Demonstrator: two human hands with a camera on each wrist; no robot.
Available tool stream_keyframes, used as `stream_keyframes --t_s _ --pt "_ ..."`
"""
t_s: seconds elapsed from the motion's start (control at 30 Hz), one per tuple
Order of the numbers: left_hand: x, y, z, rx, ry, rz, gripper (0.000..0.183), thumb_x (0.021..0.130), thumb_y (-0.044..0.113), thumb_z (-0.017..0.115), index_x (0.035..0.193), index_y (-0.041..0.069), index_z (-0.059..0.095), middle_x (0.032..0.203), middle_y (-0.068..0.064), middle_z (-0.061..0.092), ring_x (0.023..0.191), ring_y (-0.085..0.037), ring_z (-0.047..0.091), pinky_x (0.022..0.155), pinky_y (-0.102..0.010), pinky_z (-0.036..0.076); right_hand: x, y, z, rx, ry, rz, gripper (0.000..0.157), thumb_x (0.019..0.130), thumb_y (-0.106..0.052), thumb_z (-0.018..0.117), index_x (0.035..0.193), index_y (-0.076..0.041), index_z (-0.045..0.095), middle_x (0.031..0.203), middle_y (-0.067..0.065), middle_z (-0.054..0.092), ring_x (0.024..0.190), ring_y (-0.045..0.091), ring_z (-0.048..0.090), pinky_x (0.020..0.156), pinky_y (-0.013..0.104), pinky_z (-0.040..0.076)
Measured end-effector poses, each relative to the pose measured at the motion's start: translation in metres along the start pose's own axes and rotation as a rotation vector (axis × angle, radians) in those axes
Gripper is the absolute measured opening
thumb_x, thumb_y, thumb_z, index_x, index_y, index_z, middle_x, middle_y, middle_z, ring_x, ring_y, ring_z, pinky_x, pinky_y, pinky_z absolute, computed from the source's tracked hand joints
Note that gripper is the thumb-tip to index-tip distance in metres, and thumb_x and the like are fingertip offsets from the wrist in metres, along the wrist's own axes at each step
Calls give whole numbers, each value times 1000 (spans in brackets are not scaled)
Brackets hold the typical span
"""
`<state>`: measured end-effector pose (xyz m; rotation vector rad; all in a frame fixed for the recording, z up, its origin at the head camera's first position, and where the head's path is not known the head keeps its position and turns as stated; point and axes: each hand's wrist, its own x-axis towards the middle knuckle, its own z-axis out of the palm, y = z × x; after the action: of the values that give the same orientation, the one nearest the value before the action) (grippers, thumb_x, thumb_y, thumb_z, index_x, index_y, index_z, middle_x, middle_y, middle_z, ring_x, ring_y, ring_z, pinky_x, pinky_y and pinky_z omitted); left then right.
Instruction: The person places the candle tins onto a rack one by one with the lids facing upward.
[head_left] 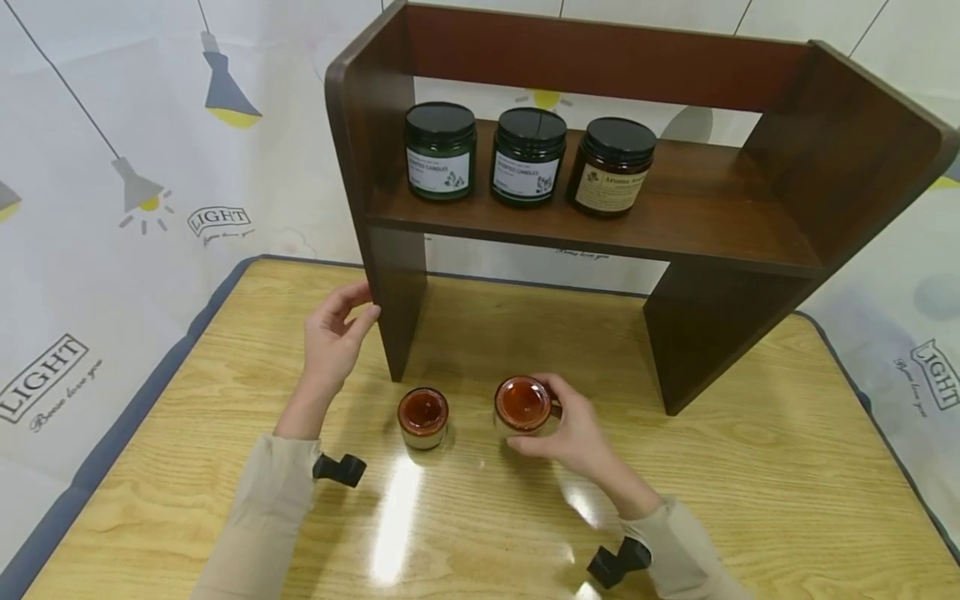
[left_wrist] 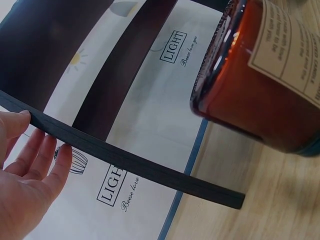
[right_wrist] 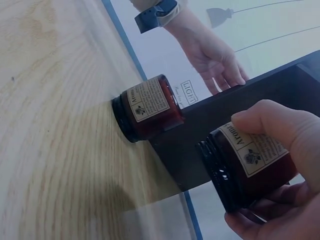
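Note:
My right hand [head_left: 573, 429] grips an amber candle jar [head_left: 522, 403], thumb on one side and fingers on the other. The jar is upside down, its dark lid lowest; whether it touches the table I cannot tell. A second amber candle jar [head_left: 423, 418] stands upside down on the table to its left, its tan label [right_wrist: 148, 99] facing the right wrist camera. My left hand [head_left: 335, 337] touches the outer front edge of the shelf's left side panel [left_wrist: 110, 152] with thumb and fingertips, the fingers loosely bent.
The dark wooden shelf [head_left: 720, 217] stands on the wood-grain table [head_left: 225, 400]. Two green candle jars [head_left: 440, 152] [head_left: 527, 156] and a brown one [head_left: 612, 167] stand upright on its board, black lids on. A printed cloth [head_left: 135, 275] hangs behind and at the sides.

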<state>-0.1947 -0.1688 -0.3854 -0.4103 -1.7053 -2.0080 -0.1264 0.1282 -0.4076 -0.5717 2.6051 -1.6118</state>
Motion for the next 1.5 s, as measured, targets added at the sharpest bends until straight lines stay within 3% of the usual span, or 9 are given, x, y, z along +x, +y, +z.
stream_keyframes --t_s 0.27,0.5,1.03,1.2,1.5 --pt "-1 1 1 7 0 -1 40 81 -21 55 101 12 67 93 6 67 92 -10 60 74 -19 52 -1 -3 -10 -7 38 6 66 61 -5 85 119 0 53 110 11 61 100 24 58 84 34 51" --pt "0 2 0 9 4 -2 35 80 -21 55 102 4 67 93 6 67 92 -9 60 74 -19 52 -2 -6 -15 5 77 -27 63 63 -6 84 118 1 53 110 12 61 100 23 58 84 34 51" --pt "0 3 0 19 7 -13 30 80 -20 56 102 -2 66 92 7 67 93 -9 60 75 -19 52 -4 -14 -24 67 140 -23 63 64 -1 82 120 2 52 111 13 61 97 18 59 82 20 50" --pt "0 2 0 15 11 -18 31 80 -21 56 102 -1 66 93 6 67 93 -10 60 76 -19 52 -5 -17 -26 73 149 -39 62 64 0 82 119 2 53 110 13 61 96 14 58 82 19 50" --pt "0 2 0 12 6 -16 41 80 -22 55 100 12 67 94 6 67 93 -10 60 76 -20 53 -4 -21 -35 83 192 -75 61 64 3 80 119 3 53 110 14 61 96 8 57 82 15 48"
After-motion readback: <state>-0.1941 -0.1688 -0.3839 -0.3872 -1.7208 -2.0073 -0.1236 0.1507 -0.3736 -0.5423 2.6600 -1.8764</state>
